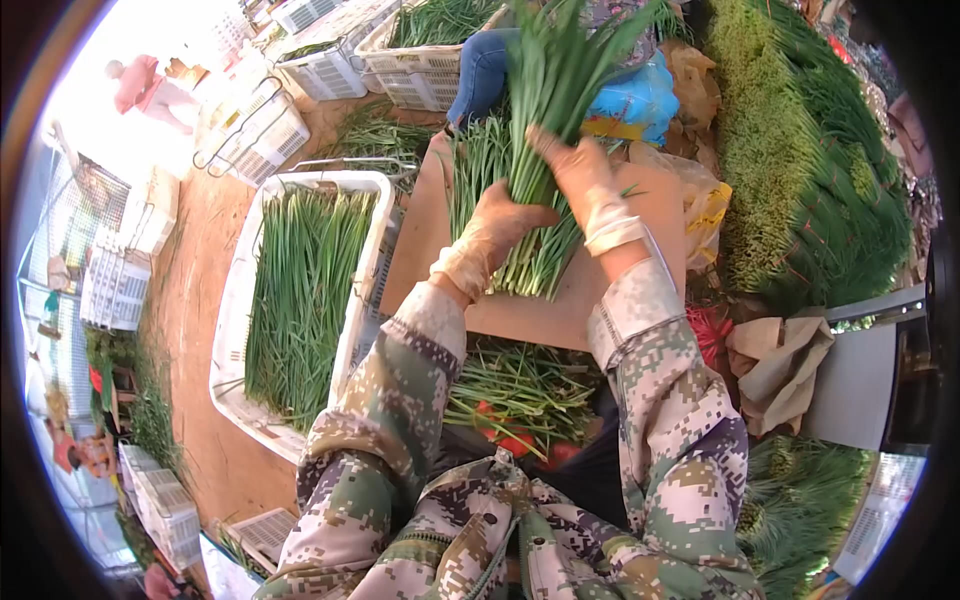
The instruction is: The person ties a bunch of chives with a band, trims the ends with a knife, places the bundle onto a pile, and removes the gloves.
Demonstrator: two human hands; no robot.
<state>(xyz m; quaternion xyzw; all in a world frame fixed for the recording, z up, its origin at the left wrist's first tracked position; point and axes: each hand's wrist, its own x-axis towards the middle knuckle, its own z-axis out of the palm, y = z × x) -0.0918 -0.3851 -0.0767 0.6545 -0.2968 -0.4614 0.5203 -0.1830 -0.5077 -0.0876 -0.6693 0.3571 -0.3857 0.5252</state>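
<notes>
"In the head view, how far along is it?"
"Stems fill the white crate (232, 340), apparently done; more stems (478, 160) lie on the board (412, 250), seemingly left to handle."
"And the green bunch (550, 85)?"
"Above the board, in the left hand (505, 220), which is wrapped around it. The right hand (575, 172) touches its side; I can't tell how firmly."
"Its direction?"
"Leafy tips away from the wearer, long axis running forward, leaning slightly right."
</notes>
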